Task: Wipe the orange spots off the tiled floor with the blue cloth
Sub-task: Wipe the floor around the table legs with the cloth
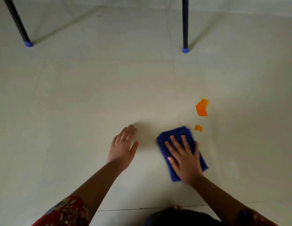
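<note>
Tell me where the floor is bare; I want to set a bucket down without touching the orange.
Bare tile lies left of the left hand, and in the wide stretch between both hands and the two table legs. It is crowded to the right: the right hand presses the blue cloth close beside the small orange spot, the large orange spot beyond.

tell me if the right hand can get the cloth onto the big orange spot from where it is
Probably yes. The right hand lies flat on the cloth, and the big orange spot sits ahead and slightly right of it. Only bare floor and the small spot lie between.
</note>
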